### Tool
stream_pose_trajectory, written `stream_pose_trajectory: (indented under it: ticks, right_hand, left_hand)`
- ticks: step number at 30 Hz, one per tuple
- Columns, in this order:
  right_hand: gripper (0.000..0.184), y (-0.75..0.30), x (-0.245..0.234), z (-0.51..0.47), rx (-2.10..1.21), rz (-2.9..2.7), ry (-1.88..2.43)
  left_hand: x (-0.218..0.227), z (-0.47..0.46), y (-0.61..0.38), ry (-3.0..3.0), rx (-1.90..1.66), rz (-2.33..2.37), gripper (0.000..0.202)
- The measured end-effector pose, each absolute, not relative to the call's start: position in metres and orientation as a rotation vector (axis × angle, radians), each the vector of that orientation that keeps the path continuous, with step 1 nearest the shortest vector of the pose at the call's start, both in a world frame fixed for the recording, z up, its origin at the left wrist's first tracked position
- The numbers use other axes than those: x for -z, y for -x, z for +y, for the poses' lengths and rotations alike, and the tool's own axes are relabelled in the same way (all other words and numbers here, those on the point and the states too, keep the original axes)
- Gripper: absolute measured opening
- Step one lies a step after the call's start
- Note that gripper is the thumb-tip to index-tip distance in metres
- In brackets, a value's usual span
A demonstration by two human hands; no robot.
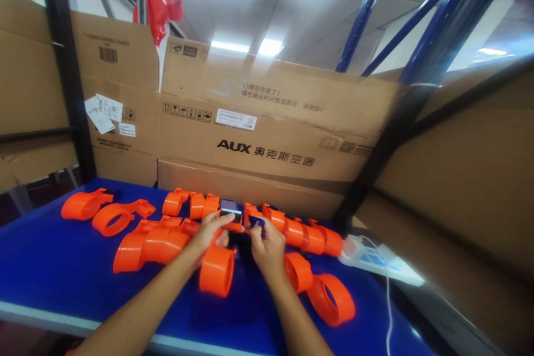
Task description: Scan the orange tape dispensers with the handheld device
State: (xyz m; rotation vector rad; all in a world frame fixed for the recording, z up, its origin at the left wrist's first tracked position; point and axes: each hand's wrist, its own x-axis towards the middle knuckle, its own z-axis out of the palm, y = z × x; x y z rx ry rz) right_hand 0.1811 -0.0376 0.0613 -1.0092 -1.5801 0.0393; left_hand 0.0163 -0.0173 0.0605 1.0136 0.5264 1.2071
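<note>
My left hand (211, 232) is closed on an orange plastic ring part (217, 268) that carries a small dark block with a screen (229, 208) on top. My right hand (266, 243) pinches a small dark blue piece (256, 222) just to the right of that block. Both hands work over a blue table (50, 261). Several more orange ring parts lie around them: a row (306, 235) behind the right hand, a cluster (154, 242) under the left wrist, and one ring (331, 297) near the right forearm.
Two orange parts (102, 211) lie at the far left of the table. A white power strip (377, 261) with a cable sits at the right edge. Large cardboard boxes (271, 139) stand behind the table. Black and blue rack posts frame the sides.
</note>
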Motion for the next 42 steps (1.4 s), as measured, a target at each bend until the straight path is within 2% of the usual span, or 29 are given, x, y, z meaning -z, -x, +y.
stream_pose_trajectory:
  ticks: [8, 12, 17, 21, 26, 32, 42]
  right_hand:
    - [0.018, -0.196, -0.061, -0.02, -0.226, -1.515, 1.121]
    - [0.012, -0.196, -0.057, -0.019, -0.167, -1.704, 1.383]
    - [0.017, -0.19, -0.051, -0.022, -0.05, -1.936, 1.514]
    - [0.021, -0.191, -0.052, -0.021, 0.006, -1.898, 1.42]
    - [0.022, -0.189, -0.063, -0.027, -0.116, -1.81, 1.098]
    - [0.037, -0.181, -0.075, -0.042, -0.1, -1.808, 0.851]
    - [0.027, -0.177, -0.072, -0.039, -0.054, -1.838, 0.865]
  left_hand:
    - [-0.059, -0.009, -0.011, -0.978, -1.191, 0.602, 0.037]
    - [-0.062, -0.011, -0.012, -0.961, -1.201, 0.597, 0.035]
    - [-0.061, -0.014, -0.014, -0.932, -1.253, 0.617, 0.031]
    - [-0.061, -0.017, -0.015, -0.923, -1.263, 0.636, 0.031]
    - [-0.058, -0.02, -0.018, -0.955, -1.308, 0.674, 0.032]
    - [-0.052, -0.017, -0.019, -0.981, -1.319, 0.728, 0.037]
    - [-0.058, -0.018, -0.018, -0.961, -1.298, 0.734, 0.038]
